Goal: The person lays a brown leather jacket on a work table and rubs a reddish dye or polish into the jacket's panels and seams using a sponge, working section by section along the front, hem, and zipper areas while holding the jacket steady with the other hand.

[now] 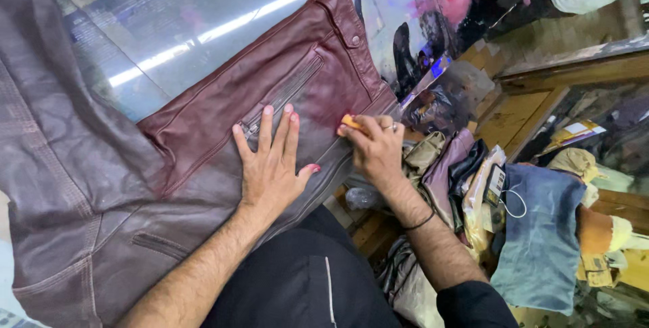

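while my left hand (272,166) lies flat, pinning the soft, limp maroon leather jacket (203,132) near the counter (169,24) edge, my right hand (375,149) pinches an orange sponge (351,122).

Glass counter top (169,37) reflects long strip lights; printed pictures show under the glass. Right side: wooden shelving (534,108) with a pile of folded clothes (534,233) and bagged goods (446,95) heaped beside it. Lighting bright, cool.

Glossy maroon leather jacket (203,132) lies on a shiny glass counter (169,24).
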